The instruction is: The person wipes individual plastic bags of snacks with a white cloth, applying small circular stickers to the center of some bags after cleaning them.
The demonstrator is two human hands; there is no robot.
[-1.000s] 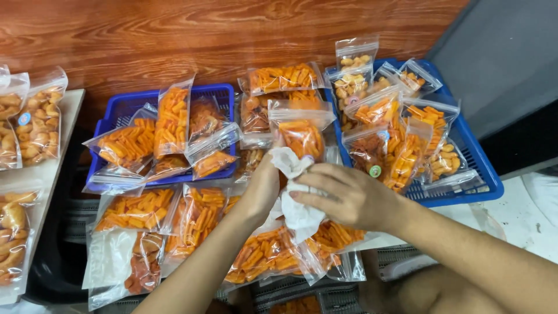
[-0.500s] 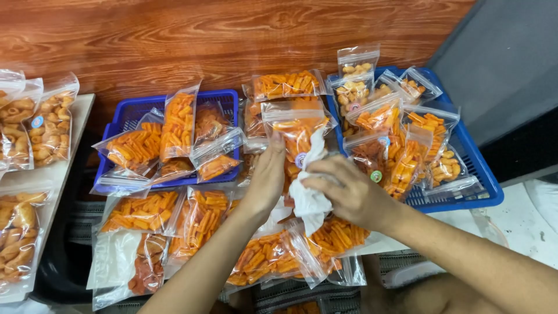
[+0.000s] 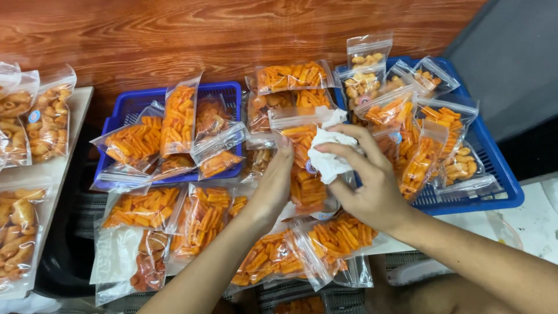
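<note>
A crumpled white cloth (image 3: 328,152) is gripped in the closed fingers (image 3: 343,148) of the right hand (image 3: 372,186) & pressed against the upper part of a clear zip-top plastic bag of orange stick snacks (image 3: 305,174). The bag is steadied from its left edge by the left hand (image 3: 276,183); its fingers lie flat on the plastic, thumb side hidden, so a full grip can't be confirmed.

Vs. 1 s ago: both hands & the cloth are found further up the bag, towards its sealed top, w/ the cloth more bunched. The bag itself is hardly shifted. Judged from that, the bag's face is being wiped upward, and the stroke looks close to its top end.

Relative to the wiped bag: a blue plastic basket (image 3: 229,90) w/ similar bags sits to the left, a second blue plastic basket (image 3: 500,180) w/ mixed orange & pale snacks to the right, more filled bags (image 3: 337,238) lie just below it. Bags of pale curled snacks (image 3: 49,125) lie far left on the white worktop (image 3: 75,110).
</note>
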